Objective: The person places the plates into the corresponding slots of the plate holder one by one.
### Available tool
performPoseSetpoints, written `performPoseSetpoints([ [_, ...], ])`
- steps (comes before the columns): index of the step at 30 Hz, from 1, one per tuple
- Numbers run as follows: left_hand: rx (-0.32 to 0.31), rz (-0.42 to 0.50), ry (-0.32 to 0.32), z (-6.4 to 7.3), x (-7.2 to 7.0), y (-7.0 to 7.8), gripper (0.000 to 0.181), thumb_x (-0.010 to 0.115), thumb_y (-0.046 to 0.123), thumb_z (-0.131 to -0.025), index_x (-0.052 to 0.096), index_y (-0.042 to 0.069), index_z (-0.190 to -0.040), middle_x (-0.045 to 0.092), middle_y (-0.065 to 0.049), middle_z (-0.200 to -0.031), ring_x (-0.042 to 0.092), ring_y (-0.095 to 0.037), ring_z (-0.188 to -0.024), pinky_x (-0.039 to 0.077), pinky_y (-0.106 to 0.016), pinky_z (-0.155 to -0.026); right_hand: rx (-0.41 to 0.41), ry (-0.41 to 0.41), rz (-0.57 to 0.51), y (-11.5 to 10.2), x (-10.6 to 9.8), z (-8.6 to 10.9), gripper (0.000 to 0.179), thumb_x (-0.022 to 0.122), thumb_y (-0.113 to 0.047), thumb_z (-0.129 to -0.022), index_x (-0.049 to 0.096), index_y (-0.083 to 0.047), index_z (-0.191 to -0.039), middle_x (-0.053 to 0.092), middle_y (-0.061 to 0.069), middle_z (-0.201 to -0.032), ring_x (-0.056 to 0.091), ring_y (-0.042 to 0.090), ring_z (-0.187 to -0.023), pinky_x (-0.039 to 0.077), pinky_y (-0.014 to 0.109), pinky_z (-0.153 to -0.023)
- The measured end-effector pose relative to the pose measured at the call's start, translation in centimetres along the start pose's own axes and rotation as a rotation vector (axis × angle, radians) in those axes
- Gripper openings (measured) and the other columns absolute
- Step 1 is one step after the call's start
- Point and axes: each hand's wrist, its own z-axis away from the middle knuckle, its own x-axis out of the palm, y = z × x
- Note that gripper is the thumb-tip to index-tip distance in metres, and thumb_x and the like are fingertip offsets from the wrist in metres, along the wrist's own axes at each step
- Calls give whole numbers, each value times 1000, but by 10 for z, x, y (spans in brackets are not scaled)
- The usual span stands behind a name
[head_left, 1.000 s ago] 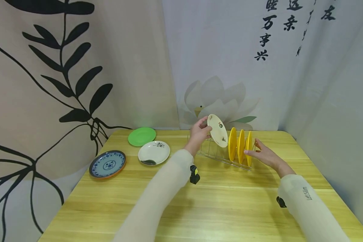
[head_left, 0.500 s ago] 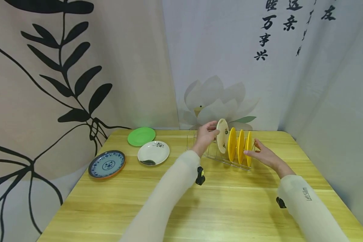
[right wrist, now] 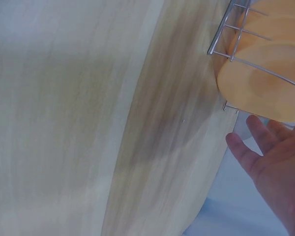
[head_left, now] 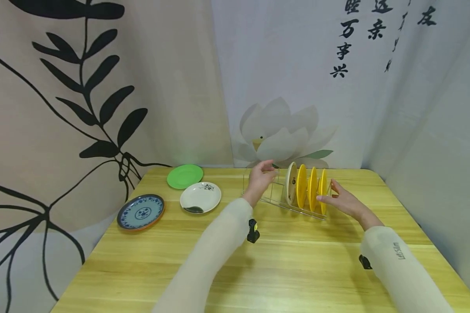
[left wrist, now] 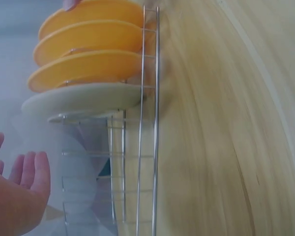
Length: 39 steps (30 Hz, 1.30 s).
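Note:
A wire dish rack (left wrist: 156, 98) stands toward the back of the table. Three yellow plates (head_left: 301, 187) are upright in its right part. Just left of them a cream plate (head_left: 291, 184) with small printed motifs stands upright in the rack. My left hand (head_left: 260, 179) is apart from that plate, over the rack's left part, with nothing between its fingers; the left wrist view shows its fingers loosely extended. At the rack's right end is my right hand (head_left: 344, 201), fingers spread, thumb by the outermost yellow plate. Whether it touches the plate or the wire cannot be told.
Left of the rack, a white plate (head_left: 200, 196) with a dark floral print lies flat, a green plate (head_left: 185, 176) behind it. A blue patterned plate (head_left: 141, 212) with an orange-brown rim lies near the table's left edge. A printed curtain (head_left: 172, 87) hangs behind the table.
My left hand lowered the cream plate upright into the rack beside the yellow plates, let go and drew back leftward. My right hand has stayed at the rack's right end.

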Motion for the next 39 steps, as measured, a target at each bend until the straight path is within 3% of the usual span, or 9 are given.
performPoseSetpoints([
  [8,-7,5,-15,9,-28,-4,44,64,5,-93,58,10,-137,61,-14,-124,62,-20,-101,53,-44,-92,-11,14,29,1,-3,6,98,49,-59,-98,-9,-8,-158,2,30,-160,20,55,-140,24,71,-107],
  [17,-62,17,5,26,-74,-12,45,62,6,-95,56,12,-139,60,-15,-125,59,-22,-106,50,-48,-96,-26,40,31,3,-6,8,88,46,-55,-101,-1,-8,-159,10,33,-158,24,55,-138,26,73,-105],
  [22,-79,33,48,38,-109,-19,44,63,6,-95,56,10,-139,61,-14,-123,58,-28,-111,50,-48,-97,-37,33,24,3,-1,7,85,49,-47,-103,-1,-7,-159,10,33,-158,25,55,-138,27,70,-106],
  [31,-137,75,166,60,-176,-31,45,60,7,-97,52,8,-141,58,-16,-123,60,-27,-106,50,-49,-98,-7,18,41,2,-3,7,88,46,-52,-102,-3,-8,-159,10,35,-157,20,57,-138,24,73,-105],
  [39,-136,74,234,78,-214,-38,46,58,10,-99,49,3,-143,54,-23,-129,60,-20,-98,50,-46,-98,10,-3,51,1,-6,4,85,47,-46,-103,-5,-8,-159,12,35,-156,15,58,-139,22,75,-104],
])
